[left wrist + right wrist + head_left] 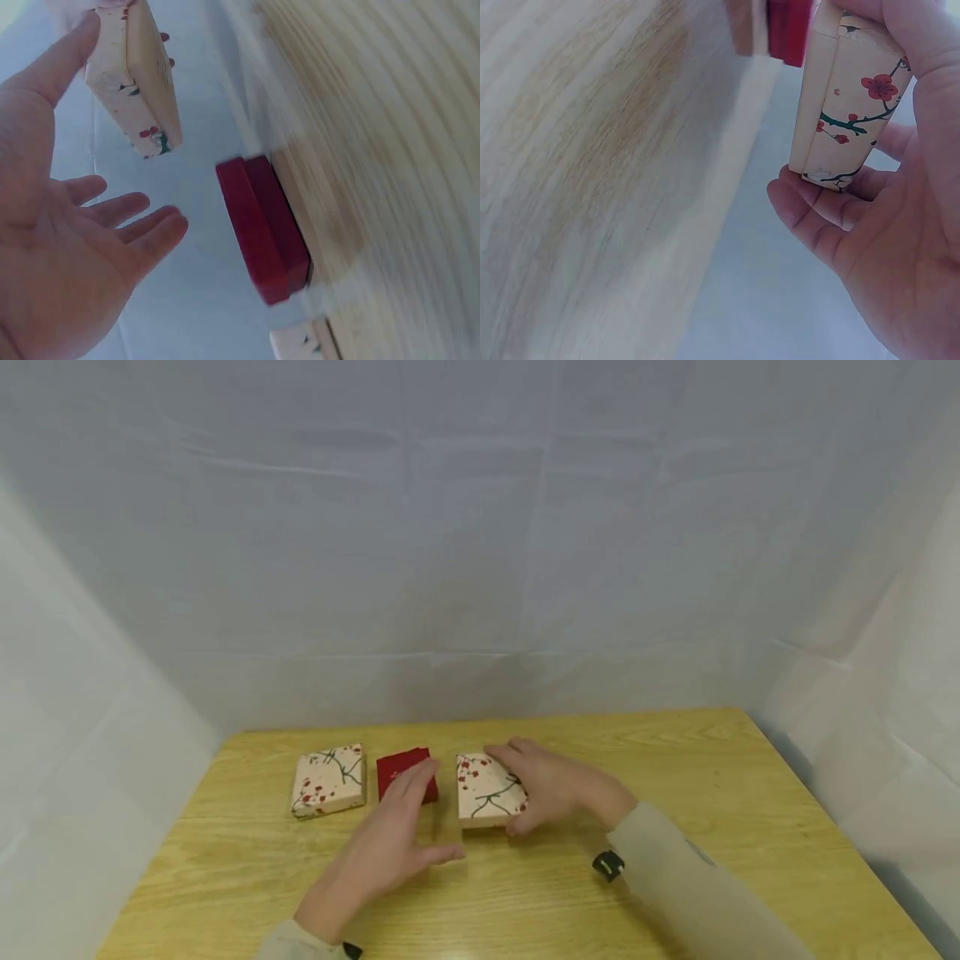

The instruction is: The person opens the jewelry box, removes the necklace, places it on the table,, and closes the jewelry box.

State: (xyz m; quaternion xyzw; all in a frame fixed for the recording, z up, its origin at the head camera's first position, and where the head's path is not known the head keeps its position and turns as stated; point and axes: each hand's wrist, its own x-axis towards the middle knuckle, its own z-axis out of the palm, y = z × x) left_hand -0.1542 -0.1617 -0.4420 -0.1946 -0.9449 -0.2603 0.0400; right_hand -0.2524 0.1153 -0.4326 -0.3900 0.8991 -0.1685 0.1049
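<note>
My right hand grips a cream box with red blossoms and dark green branches, thumb on its near side and fingers at its far side. In the right wrist view, fingertips curl around an end of this box, which appears lifted off the table. Left of it, my left hand is spread, thumb apart from the fingers. A small red box lies beyond the left hand, partly hidden by its fingers. The left wrist view shows the left palm with nothing in it and the thumb overlapping the cream box's edge; contact is unclear.
A second cream box with the same blossom print lies on the left of the wooden table. White sheeting hangs behind the table and along both sides. A dark strap piece sits at the right cuff.
</note>
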